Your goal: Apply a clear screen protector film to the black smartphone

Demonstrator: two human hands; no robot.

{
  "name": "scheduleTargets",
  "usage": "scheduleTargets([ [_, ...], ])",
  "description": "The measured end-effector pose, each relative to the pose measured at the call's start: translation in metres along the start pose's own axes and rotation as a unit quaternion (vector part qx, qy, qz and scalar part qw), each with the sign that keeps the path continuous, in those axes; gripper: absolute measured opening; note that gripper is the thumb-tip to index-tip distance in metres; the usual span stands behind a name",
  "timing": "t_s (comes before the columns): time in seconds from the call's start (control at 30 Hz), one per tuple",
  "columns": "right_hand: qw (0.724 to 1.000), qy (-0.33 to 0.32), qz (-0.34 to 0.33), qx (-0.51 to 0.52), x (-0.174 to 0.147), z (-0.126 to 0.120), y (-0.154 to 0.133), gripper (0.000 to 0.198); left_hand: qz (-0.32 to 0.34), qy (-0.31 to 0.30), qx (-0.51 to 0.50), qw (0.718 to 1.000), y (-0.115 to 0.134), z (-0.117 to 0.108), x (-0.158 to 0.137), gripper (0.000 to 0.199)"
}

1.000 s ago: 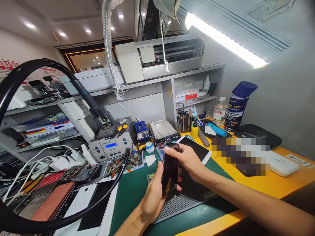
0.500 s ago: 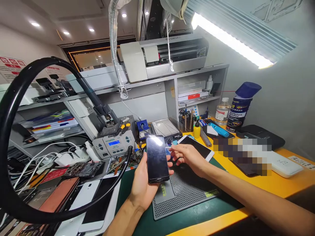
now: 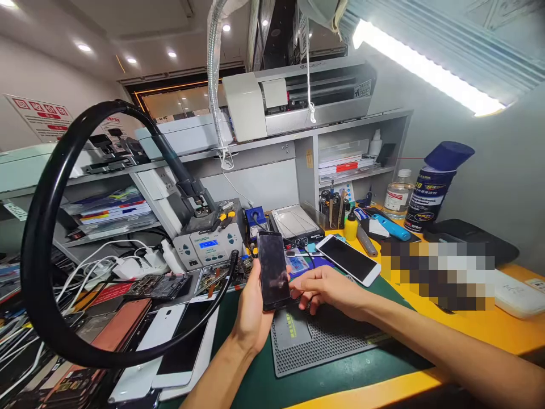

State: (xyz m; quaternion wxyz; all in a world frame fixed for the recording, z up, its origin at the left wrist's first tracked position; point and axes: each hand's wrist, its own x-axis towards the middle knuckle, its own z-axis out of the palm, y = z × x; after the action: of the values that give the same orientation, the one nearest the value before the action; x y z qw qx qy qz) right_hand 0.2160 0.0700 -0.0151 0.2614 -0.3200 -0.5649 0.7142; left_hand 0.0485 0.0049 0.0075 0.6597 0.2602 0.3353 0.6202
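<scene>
- Head view: left hand (image 3: 250, 312) grasps the black phone (image 3: 273, 270), screen facing the camera, near the grey mat (image 3: 327, 349)
- Right hand (image 3: 326, 288) half-curled beside the phone's right edge; cannot tell whether it touches or grips anything

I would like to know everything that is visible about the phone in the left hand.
The phone is dark, with rounded corners; its glossy, glassy-looking screen seems unlit, with faint reflections. It is tilted up off the table, screen facing the camera, back hidden. The left hand holds its lower part; whether the right hand touches its edge is unclear.
</scene>
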Motion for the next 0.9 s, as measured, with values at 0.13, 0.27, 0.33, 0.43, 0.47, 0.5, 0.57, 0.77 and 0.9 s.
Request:
scheduleTargets([
  [0.13, 1.0, -0.002, -0.003, 0.03, 0.003, -0.001, 0.004, 0.026, -0.021, -0.016, 0.013, 1.0, -0.005, 0.001, -0.001, 0.057],
  [0.27, 0.998, 0.017, 0.008, 0.052, 0.005, 0.0, 0.006, 0.03, -0.012, -0.019, 0.012, 1.0, -0.008, 0.0, 0.001, 0.052],
  [0.33, 0.998, 0.034, 0.004, 0.045, 0.005, 0.001, 0.005, 0.032, -0.005, -0.016, 0.011, 1.0, -0.009, 0.0, 0.002, 0.05],
  [0.43, 0.996, 0.082, -0.038, 0.017, 0.004, 0.002, 0.001, 0.034, 0.0, 0.001, 0.028, 1.0, -0.01, -0.001, 0.002, 0.046],
  [0.47, 0.994, 0.098, -0.055, 0.011, 0.004, 0.002, -0.001, 0.034, -0.001, 0.007, 0.036, 0.999, -0.011, -0.001, 0.001, 0.044],
  [0.5, 0.992, 0.108, -0.068, 0.008, 0.004, 0.002, -0.002, 0.035, -0.003, 0.01, 0.043, 0.999, -0.011, -0.001, 0.001, 0.043],
  [0.57, 0.991, 0.105, -0.076, 0.006, 0.004, 0.001, -0.003, 0.036, -0.005, 0.002, 0.054, 0.999, -0.012, 0.0, 0.0, 0.041],
  [0.77, 0.995, 0.066, -0.054, 0.047, 0.002, -0.005, -0.002, 0.032, 0.0, -0.056, 0.062, 0.997, -0.013, 0.002, 0.0, 0.046],
  [0.9, 0.995, 0.075, -0.033, 0.065, 0.001, -0.007, -0.004, 0.028, -0.009, -0.063, 0.059, 0.996, -0.012, 0.001, 0.0, 0.048],
])
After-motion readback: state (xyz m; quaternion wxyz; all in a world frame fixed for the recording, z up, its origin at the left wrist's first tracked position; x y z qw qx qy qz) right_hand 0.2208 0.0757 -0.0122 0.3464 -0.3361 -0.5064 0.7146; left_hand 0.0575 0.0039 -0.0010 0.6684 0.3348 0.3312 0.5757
